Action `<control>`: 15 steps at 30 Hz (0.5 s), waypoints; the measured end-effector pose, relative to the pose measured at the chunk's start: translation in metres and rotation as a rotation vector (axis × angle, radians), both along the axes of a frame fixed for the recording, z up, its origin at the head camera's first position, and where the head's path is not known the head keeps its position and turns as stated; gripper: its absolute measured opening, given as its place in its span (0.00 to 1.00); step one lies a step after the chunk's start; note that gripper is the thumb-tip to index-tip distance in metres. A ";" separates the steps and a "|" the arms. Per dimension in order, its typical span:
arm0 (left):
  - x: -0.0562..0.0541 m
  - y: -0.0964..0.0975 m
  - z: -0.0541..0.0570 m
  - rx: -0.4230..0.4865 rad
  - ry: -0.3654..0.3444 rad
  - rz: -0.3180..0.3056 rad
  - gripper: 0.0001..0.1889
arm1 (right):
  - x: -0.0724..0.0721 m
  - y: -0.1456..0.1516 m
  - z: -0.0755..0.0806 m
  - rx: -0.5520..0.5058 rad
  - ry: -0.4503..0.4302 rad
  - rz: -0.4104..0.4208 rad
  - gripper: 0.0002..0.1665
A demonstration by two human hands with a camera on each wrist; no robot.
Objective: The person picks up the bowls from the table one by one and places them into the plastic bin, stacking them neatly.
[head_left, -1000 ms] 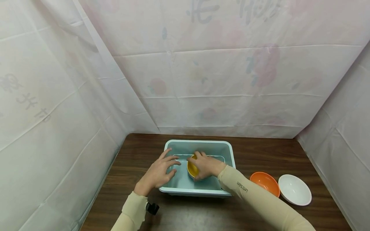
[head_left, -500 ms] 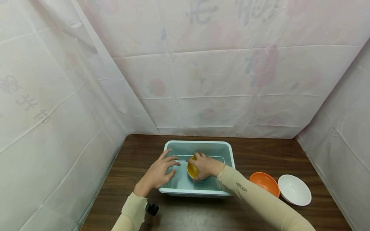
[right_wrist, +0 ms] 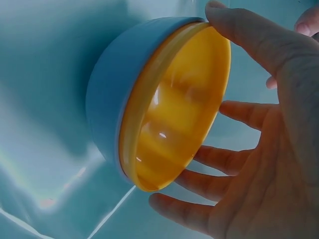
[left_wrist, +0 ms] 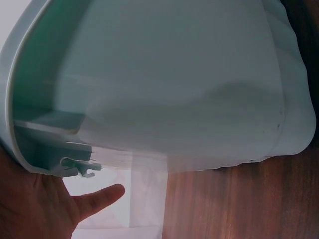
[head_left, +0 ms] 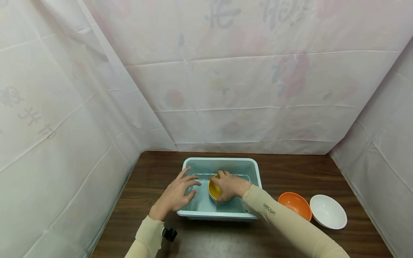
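Inside a pale blue-green plastic tub (head_left: 219,215), my right hand (head_left: 231,186) holds a yellow bowl (head_left: 214,190) at its rim. The right wrist view shows the thumb at one side of the yellow rim and the other fingers spread along it. That bowl sits nested in a blue bowl (right_wrist: 112,94), which is close over the tub's floor. My left hand (head_left: 175,193) is at the tub's left edge, fingers spread and relaxed, holding nothing. In the left wrist view its thumb points out beside the tub's outer wall (left_wrist: 189,99).
An orange bowl (head_left: 295,205) and a white bowl (head_left: 328,211) stand side by side on the dark wooden table (head_left: 155,172), right of the tub. The right forearm passes in front of the orange bowl. Pale printed sheeting (head_left: 251,89) hangs behind and on both sides.
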State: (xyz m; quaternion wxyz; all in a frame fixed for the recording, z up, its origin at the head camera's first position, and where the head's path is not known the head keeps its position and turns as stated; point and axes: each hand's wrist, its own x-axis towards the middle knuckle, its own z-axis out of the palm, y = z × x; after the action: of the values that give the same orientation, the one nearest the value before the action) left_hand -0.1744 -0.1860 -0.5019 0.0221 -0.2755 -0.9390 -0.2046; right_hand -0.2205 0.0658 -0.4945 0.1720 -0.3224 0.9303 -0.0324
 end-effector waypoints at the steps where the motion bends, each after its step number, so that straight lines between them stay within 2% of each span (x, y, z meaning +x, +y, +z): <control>1: 0.000 0.000 0.000 0.003 -0.002 -0.001 0.14 | 0.000 0.000 0.001 0.001 0.000 -0.001 0.56; 7: 0.000 0.000 0.000 0.020 -0.019 -0.001 0.14 | 0.000 0.002 0.005 0.002 -0.012 -0.014 0.53; 15: 0.000 -0.001 0.001 0.035 -0.027 -0.003 0.14 | -0.003 0.006 0.016 -0.022 -0.006 -0.044 0.42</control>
State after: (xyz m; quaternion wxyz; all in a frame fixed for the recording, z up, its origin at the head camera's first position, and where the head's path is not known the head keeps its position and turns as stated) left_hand -0.1741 -0.1867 -0.5005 0.0139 -0.2736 -0.9352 -0.2246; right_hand -0.2233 0.0720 -0.4780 0.1704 -0.3035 0.9363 -0.0473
